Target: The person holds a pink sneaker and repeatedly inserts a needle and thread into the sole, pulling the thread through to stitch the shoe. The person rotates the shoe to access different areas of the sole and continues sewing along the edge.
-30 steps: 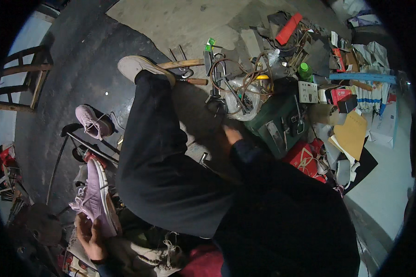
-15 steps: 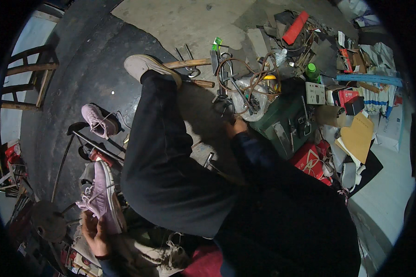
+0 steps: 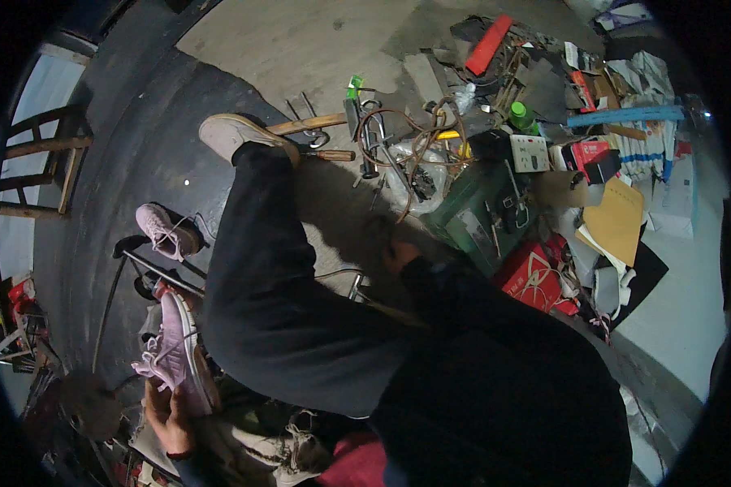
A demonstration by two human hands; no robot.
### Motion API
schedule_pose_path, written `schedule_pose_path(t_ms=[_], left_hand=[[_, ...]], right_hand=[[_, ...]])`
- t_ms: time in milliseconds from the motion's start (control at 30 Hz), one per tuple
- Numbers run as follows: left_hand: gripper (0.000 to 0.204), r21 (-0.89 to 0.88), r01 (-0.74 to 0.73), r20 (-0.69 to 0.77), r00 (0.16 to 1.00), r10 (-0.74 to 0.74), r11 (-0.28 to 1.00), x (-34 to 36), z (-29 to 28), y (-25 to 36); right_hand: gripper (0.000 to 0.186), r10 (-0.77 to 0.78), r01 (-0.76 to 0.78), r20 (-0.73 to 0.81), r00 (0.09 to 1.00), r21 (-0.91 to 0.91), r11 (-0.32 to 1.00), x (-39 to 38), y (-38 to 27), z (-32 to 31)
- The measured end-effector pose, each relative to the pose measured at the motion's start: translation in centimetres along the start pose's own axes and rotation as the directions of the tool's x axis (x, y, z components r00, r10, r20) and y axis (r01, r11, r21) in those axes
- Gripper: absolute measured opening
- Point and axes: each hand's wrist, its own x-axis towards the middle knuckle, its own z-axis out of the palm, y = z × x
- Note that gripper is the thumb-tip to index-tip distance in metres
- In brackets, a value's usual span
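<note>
We note: pale-pink, white-soled fabric sneaker point(image 3: 173, 345) extends forward from left hand point(image 3: 169, 420), partly curled at its near end; right hand point(image 3: 400, 253) farther, shadowed, grip unclear.

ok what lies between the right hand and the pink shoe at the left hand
In the head view, mainly the bent leg in dark trousers, with a shiny metal piece nearer the right hand.

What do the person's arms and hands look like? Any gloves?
No gloves: the left hand is bare, and so is the right hand, which is in shadow. The left sleeve and right sleeve are long and dark. I can't see any patterns on them.
</note>
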Motion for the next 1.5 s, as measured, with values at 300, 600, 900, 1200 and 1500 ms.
schedule_pose_path(t_ms=[300,600,900,1200,1500], left_hand=[[0.055,0.075,-0.064,0.067,0.996,0.059,0.995,0.4,-0.3,0.9],[0.051,0.049,-0.126,0.066,0.99,0.123,0.991,0.8,-0.8,-0.4],[0.05,0.027,-0.085,0.065,0.994,0.083,0.996,1.0,-0.5,-0.1],[0.047,0.15,-0.175,0.189,0.971,0.146,0.973,2.7,-0.4,0.8],[0.047,0.133,-0.25,0.279,0.938,0.206,0.959,4.8,-1.5,-0.8]], right_hand=[[0.05,0.063,-0.051,0.227,0.972,-0.06,0.997,-3.3,2.8,-0.8],[0.049,0.027,-0.057,0.289,0.957,0.097,0.994,-7.0,1.3,-5.9],[0.055,0.088,-0.074,0.459,0.884,-0.049,0.996,-14.6,7.1,-8.6],[0.041,0.148,-0.043,0.396,0.906,-0.261,0.964,-17.5,12.3,-7.2],[0.042,0.035,-0.015,0.116,0.993,-0.171,0.985,-17.4,14.4,-4.4]])
